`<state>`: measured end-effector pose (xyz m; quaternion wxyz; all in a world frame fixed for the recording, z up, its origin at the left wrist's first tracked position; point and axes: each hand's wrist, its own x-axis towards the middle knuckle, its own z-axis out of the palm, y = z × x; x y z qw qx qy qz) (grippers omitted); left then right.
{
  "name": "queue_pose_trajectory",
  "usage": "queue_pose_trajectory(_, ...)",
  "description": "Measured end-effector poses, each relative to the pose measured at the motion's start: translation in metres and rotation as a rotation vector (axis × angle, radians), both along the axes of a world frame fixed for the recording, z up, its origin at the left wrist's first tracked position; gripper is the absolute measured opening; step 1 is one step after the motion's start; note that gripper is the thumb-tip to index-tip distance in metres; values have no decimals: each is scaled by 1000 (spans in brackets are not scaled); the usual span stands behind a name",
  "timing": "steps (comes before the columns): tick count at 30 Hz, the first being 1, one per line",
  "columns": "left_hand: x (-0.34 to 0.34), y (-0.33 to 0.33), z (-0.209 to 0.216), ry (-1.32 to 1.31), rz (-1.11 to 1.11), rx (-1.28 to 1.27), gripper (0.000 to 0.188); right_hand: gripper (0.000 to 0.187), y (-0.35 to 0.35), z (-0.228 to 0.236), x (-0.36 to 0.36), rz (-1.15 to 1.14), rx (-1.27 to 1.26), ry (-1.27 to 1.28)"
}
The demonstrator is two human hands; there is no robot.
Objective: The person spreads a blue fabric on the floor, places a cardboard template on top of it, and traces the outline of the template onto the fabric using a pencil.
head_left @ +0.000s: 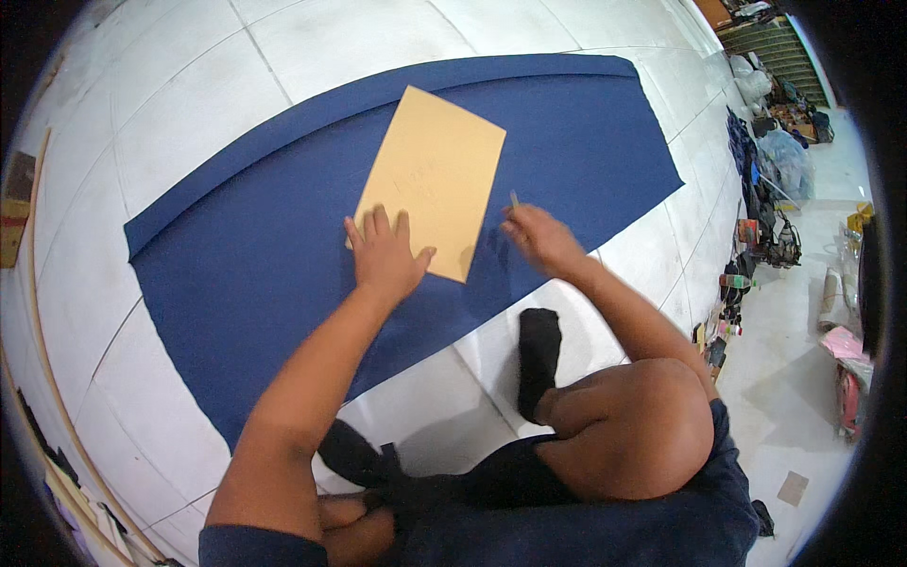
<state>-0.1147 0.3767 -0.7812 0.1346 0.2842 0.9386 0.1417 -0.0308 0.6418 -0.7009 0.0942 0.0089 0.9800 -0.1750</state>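
A long piece of dark blue fabric [274,246] lies spread on the floor, its far edge folded over in a strip. On top of it rests a flat tan cardboard template [439,180] with slanted ends and faint handwriting. My left hand [385,260] lies on its near left corner, fingers spread, pressing it to the cloth. Just right of the template, my right hand [543,238] is closed around a slim, pale, pen-like stick [513,198] whose tip points away from me. The stick's exact kind is too small to make out.
White tiles [179,113] surround the cloth. I squat at its near side, one black-socked foot [539,359] close to its edge. Clutter with plastic bags [784,156] and bottles lines the right. A long thin wooden strip [52,378] runs along the left.
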Motion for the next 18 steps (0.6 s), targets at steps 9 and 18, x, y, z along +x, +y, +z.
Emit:
queue_pose_trajectory(9,92,135,-7,-218,-49,245,55,48,98,-87,29,-43,204,76)
queue_pose_trajectory(18,26,118,-5,-26,106,351,40,51,168,-99,25,29,140,195)
